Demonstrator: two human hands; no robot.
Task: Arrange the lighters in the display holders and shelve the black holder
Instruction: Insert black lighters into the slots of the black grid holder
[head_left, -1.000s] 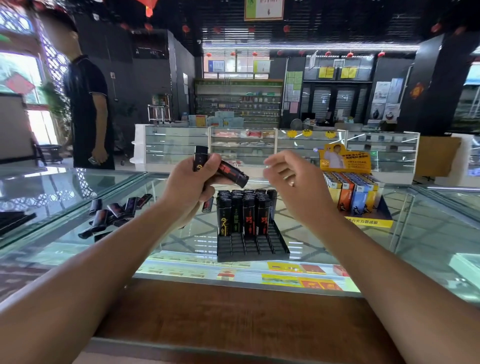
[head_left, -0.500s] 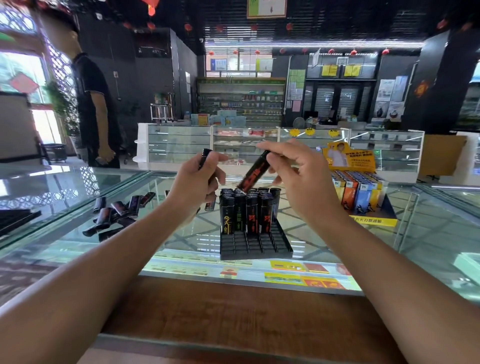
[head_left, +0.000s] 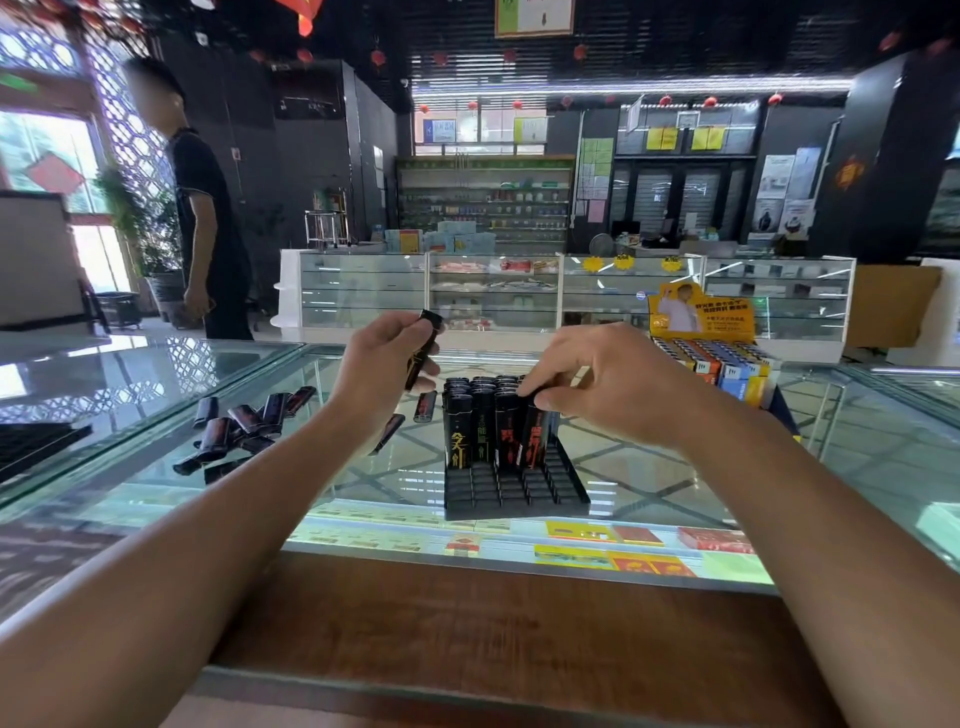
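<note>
The head view looks down over a glass counter (head_left: 779, 467) with a wooden edge (head_left: 467, 623) at the near side. In the middle of the counter stands the black holder (head_left: 519, 493), flat on the glass. Its back rows are filled with black lighters (head_left: 470, 415) standing upright, and the front rows show free slots.

The right hand (head_left: 613, 384) is over the right part of the black holder. Its thumb and forefinger are curled and pinch the top of one lighter (head_left: 535, 436). This one stands a little tilted at the right end of the nearest filled row, with its lower end down in the holder. The other fingers are loosely bent.

The left hand (head_left: 382, 371) is raised to the left of the black holder, apart from it. Its fingers are closed around a second lighter (head_left: 423, 353), held nearly upright, with the cap showing above the fingers.

Below the left hand two loose lighters (head_left: 425, 406) lie on the glass, near the black holder. Farther left lies a pile (head_left: 244, 421) of more dark lighters. At the right, beyond the right hand, stands a yellow holder (head_left: 727, 364) with coloured lighters in it. A person (head_left: 208, 234) in dark clothes stands beyond the counter at the left.
</note>
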